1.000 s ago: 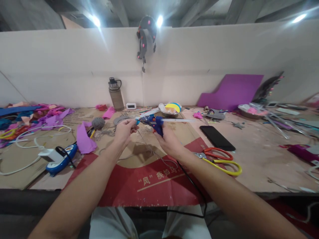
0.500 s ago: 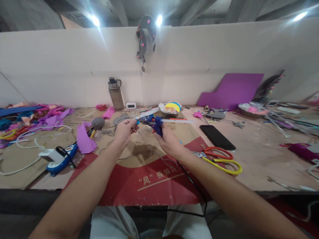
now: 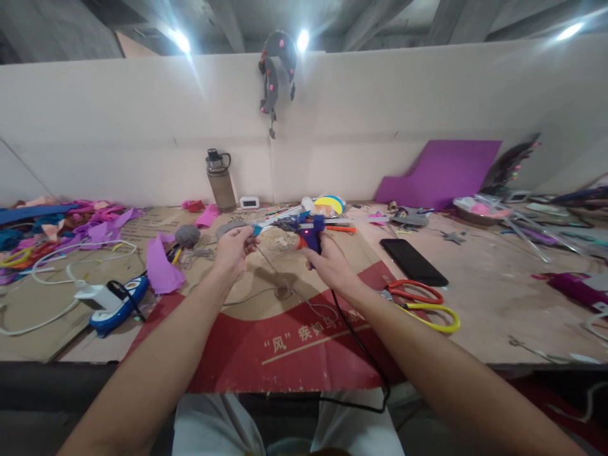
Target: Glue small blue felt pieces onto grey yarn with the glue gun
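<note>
Between its thumb and fingers, my left hand point(image 3: 234, 252) pinches a small blue piece point(image 3: 257, 230) whose kind I cannot make out. A thin grey string point(image 3: 266, 258) runs down from it to the cardboard point(image 3: 247, 297). My right hand point(image 3: 329, 259) is wrapped round the handle of a blue glue gun point(image 3: 311, 233), its nozzle pointing left toward the blue piece but apart from it. A clear glue stick point(image 3: 358, 221) sticks out of the gun's back end, and a black cord point(image 3: 358, 339) trails from its handle.
Red- and yellow-handled scissors point(image 3: 430, 310) lie by my right forearm, near a black phone point(image 3: 413, 261). On the left are a blue power strip point(image 3: 118, 307), purple felt point(image 3: 163, 263) and grey yarn point(image 3: 187, 235). A bottle point(image 3: 221, 183) and a metal bowl point(image 3: 327, 217) stand at the back.
My right hand has drawn the glue gun to the right, away from the blue piece. My left hand has shifted slightly left with the piece, which now shows more.
</note>
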Demonstrator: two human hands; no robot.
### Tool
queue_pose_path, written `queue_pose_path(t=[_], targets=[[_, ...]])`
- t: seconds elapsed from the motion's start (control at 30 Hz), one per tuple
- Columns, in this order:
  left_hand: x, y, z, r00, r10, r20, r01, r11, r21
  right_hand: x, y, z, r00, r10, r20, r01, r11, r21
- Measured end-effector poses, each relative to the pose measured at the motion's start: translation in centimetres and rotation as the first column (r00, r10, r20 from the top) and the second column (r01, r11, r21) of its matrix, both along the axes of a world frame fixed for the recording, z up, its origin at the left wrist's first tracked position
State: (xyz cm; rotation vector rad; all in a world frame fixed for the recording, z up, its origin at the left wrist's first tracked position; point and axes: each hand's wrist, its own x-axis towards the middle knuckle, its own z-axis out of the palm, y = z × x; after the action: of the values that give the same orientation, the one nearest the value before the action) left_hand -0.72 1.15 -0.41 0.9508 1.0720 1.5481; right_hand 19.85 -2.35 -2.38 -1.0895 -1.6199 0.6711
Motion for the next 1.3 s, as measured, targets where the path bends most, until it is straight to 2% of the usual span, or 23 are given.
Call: queue_pose_path(t=[0.1,0.23,0.33,0.43,0.47,0.5,0.57,0.6,0.63,0.7,0.77,0.93,1.07,1.3], targets=[[0.0,0.1,-0.2,0.998,0.001,-0.057,-0.001,1.0,-0.004,1.3,1.9,-1.1,0.997,-0.07,-0.018,0.064,0.971,-0.23],[0.1,0.0,-0.4,0.964,0.093,-0.25,-0.06,0.989,0.133,3.7,4.6,-2.9,0.984,-0.085,0.158,0.124,0.959,-0.254],[0.3,-0.5,-0.1,0.923,0.197,-0.33,-0.115,0.961,0.252,5.1,4.8,-2.7,0.951,-0.182,0.251,0.204,0.977,-0.064],[0.5,-1.1,0.3,0.882,0.244,-0.403,-0.108,0.937,0.331,4.1,3.5,-0.8,0.905,-0.34,0.254,0.297,0.935,0.192],[0.5,-1.3,0.4,0.86,0.258,-0.44,-0.092,0.927,0.363,3.1,2.9,0.0,0.916,-0.336,0.218,0.294,0.934,0.201],[0.6,-1.5,0.5,0.834,0.276,-0.478,-0.074,0.915,0.397,1.7,2.3,0.7,0.945,-0.274,0.176,0.245,0.954,0.172],[0.7,-1.8,0.6,0.785,0.31,-0.536,-0.039,0.889,0.456,-1.7,1.5,1.7,0.998,-0.065,0.0,0.065,0.997,0.042],[0.7,-1.8,0.6,0.774,0.318,-0.548,-0.027,0.881,0.473,-3.4,1.3,2.0,0.992,0.027,-0.127,-0.032,0.999,-0.043],[0.7,-1.8,0.6,0.774,0.318,-0.548,-0.022,0.878,0.478,-4.9,1.3,2.1,0.965,0.071,-0.254,-0.106,0.986,-0.125],[0.7,-1.7,0.5,0.799,0.294,-0.524,-0.029,0.89,0.455,-7.1,1.3,1.9,0.894,0.126,-0.43,-0.228,0.954,-0.196],[0.7,-1.4,0.4,0.85,0.251,-0.463,-0.052,0.915,0.4,-7.9,1.5,1.5,0.859,0.113,-0.5,-0.238,0.952,-0.194],[0.9,-0.5,-0.2,0.965,0.092,-0.244,-0.021,0.96,0.28,-7.0,1.7,1.0,0.929,0.037,-0.369,-0.072,0.994,-0.081],[1.4,-0.7,-0.2,0.989,0.001,-0.148,0.036,0.969,0.246,-6.4,1.9,1.3,0.944,0.013,-0.33,-0.022,0.999,-0.024],[1.8,-1.2,0.1,0.996,-0.071,-0.05,0.079,0.979,0.186,-6.3,2.0,1.5,0.954,-0.04,-0.296,0.034,0.999,-0.026]])
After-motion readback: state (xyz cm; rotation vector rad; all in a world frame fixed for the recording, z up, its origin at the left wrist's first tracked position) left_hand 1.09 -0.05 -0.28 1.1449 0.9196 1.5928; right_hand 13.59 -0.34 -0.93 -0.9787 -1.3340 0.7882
